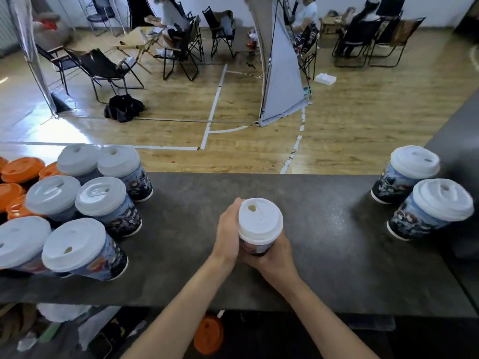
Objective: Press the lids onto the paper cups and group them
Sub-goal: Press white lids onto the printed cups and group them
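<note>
A printed paper cup [255, 246] with a white lid [260, 220] on top stands at the middle of the dark counter [324, 255]. My left hand [228, 233] wraps its left side and my right hand [276, 255] cups its lower right side. Several lidded cups [103, 203] are clustered at the left end of the counter. Two more lidded cups [420, 193] stand at the right end.
Orange lids [20, 174] lie piled at the far left behind the cup cluster. Another orange lid [208, 334] lies below the counter's near edge. Beyond the counter is a wooden floor with folding chairs, a grey screen and seated people.
</note>
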